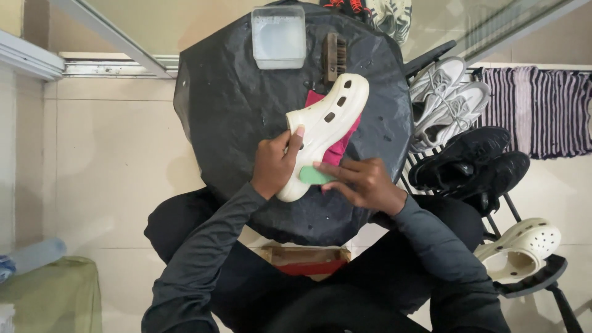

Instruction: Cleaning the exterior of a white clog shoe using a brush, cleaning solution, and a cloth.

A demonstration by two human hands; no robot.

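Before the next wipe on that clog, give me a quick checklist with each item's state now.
1. Left hand grips the clog: ok, fingers wrap its side.
2. Right hand holds the green sponge against the clog's heel end: ok.
3. Clog rests on the pink cloth on the black table: ok.
4. Water tub upright, clear of the hands: ok.
5. Brush within reach beside the tub: ok.
6. Sponge wet enough: cannot tell.

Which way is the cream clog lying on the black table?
On its side: the cream clog shows its side holes and sole edge, lying over a pink cloth.
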